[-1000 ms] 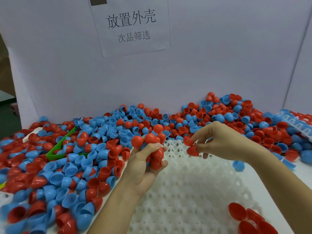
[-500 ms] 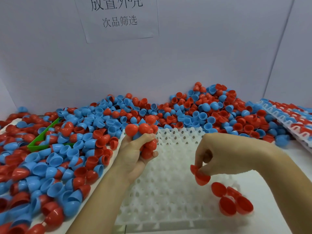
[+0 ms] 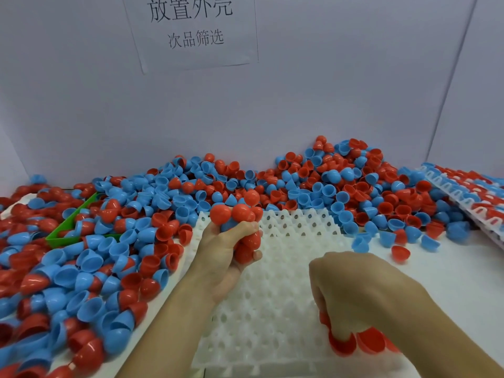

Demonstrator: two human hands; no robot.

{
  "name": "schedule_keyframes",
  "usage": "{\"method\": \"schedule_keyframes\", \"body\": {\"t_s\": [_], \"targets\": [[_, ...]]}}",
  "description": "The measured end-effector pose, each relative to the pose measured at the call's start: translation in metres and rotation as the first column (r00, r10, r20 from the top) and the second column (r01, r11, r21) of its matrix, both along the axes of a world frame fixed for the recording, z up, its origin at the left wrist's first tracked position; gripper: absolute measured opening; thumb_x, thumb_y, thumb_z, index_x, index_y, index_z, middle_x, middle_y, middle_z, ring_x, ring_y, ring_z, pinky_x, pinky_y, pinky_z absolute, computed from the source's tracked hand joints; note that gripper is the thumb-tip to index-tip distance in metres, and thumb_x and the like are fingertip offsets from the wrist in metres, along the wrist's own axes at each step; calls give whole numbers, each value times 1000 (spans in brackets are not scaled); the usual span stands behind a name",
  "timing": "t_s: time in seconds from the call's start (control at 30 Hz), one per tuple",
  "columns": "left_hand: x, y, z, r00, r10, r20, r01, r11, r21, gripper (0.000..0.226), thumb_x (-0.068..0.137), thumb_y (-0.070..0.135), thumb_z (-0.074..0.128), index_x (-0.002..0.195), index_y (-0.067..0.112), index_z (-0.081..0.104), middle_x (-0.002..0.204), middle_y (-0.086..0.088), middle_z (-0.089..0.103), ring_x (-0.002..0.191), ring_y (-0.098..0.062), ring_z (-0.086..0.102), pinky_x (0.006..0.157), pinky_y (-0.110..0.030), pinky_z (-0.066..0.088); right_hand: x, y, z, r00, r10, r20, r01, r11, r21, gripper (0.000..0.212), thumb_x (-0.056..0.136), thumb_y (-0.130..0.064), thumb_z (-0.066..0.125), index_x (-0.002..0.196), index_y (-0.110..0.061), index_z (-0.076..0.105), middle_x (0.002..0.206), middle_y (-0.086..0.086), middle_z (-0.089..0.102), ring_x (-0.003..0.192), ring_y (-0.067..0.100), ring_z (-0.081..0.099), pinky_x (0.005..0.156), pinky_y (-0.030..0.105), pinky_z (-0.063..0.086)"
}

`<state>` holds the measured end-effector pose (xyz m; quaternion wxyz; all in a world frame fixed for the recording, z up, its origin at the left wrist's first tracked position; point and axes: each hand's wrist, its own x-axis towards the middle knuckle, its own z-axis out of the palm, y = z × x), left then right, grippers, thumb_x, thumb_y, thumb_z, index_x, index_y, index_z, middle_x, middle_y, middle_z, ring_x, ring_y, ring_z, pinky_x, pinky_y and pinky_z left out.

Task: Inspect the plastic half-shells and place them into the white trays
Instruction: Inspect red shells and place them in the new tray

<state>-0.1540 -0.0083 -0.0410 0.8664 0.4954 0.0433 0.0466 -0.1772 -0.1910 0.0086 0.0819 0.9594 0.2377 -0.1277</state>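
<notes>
Left hand (image 3: 227, 251) raised, fingers curled tight around a clutch of red and blue plastic half-shells (image 3: 240, 218). Right hand (image 3: 354, 293) lowered, knuckles up, fingertips pinching a red plastic half-shell (image 3: 342, 346).

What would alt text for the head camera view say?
A right hand sets a red half-shell into the near corner of a white tray while the left hand grips a handful of shells. Loose red and blue shells surround it.

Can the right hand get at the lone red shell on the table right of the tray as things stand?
Probably yes, once it lets go. The lone red shell lies in the open on the white table, nothing over it. But the right hand is busy, fingers down on a red shell at the tray's near corner.
</notes>
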Motion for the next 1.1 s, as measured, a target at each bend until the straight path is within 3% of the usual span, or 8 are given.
{"method": "schedule_keyframes", "body": {"t_s": [0.2, 0.33, 0.4, 0.57, 0.73, 0.8, 0.9, 1.1], "targets": [[-2, -4, 2, 1000, -7, 9, 7, 1000, 19, 25, 73, 1, 74, 76, 26, 79, 91, -1, 77, 91, -24, 64, 54, -33, 53, 6, -5, 8, 979, -91, -181, 92, 996, -4, 34, 84, -20, 75, 117, -19, 65, 102, -4, 64, 86, 14, 60, 76, 24, 53], [-2, -5, 1, 999, -23, 35, 20, 996, 85, 29, 83, -2, 69, 77, 25, 80, 87, 3, 77, 88, -21, 65, 55, -33, 53, 19, -24, 20, 956, -32, -291, 56, 996, 72, 23, 80, -39, 79, 102, -33, 74, 67, -24, 66, 66, -4, 62, 57, 12, 47], [-1, -6, 0, 998, -24, 55, 16, 990, 142, 28, 81, -3, 72, 81, 24, 78, 89, 3, 76, 89, -23, 65, 55, -33, 52, 29, -33, 23, 964, 18, -264, 34, 981, 190, 12, 86, -42, 73, 97, -38, 74, 73, -30, 68, 69, -9, 64, 62, 13, 52], [-6, -10, -3, 974, -147, 171, 59, 899, 433, 21, 70, 13, 76, 83, 29, 74, 101, -28, 66, 70, -27, 57, 63, -40, 48, 60, -27, 3, 999, -48, 22, 19, 709, 705, 11, 99, -34, 53, 104, -42, 59, 83, -14, 67, 72, -5, 68, 58, 17, 54], [-10, -6, -3, 925, -317, 209, 143, 800, 582, 18, 72, 9, 73, 85, 13, 60, 72, -12, 55, 61, -19, 54, 58, -27, 47, 71, -16, -9, 964, -197, -181, 244, 372, 895, 43, 98, -54, 38, 124, -25, 55, 93, -1, 69, 70, 5, 71, 52, 18, 55], [-11, -5, -3, 912, -345, 220, 135, 761, 634, 21, 73, 8, 72, 85, 9, 55, 75, -11, 54, 66, -17, 54, 60, -24, 49, 68, -13, -10, 966, -149, -212, 252, 346, 904, 47, 87, -66, 42, 116, -31, 57, 94, -1, 69, 70, 5, 72, 51, 18, 54], [-11, -5, -3, 908, -350, 231, 106, 725, 681, 23, 72, 11, 73, 86, 7, 54, 78, -11, 53, 72, -16, 53, 66, -23, 50, 66, -8, -16, 987, -138, -78, 126, 387, 914, 20, 90, -49, 62, 104, -36, 61, 90, -6, 69, 67, 4, 71, 47, 16, 52], [-10, -6, 0, 932, -286, 224, 135, 844, 518, 22, 67, 16, 76, 83, 24, 64, 92, -23, 66, 69, -25, 57, 60, -36, 47, 70, -8, -19, 966, -259, 2, 81, 309, 948, 6, 96, -25, 62, 97, -29, 66, 81, -7, 73, 70, 1, 70, 64, 24, 60]]}}
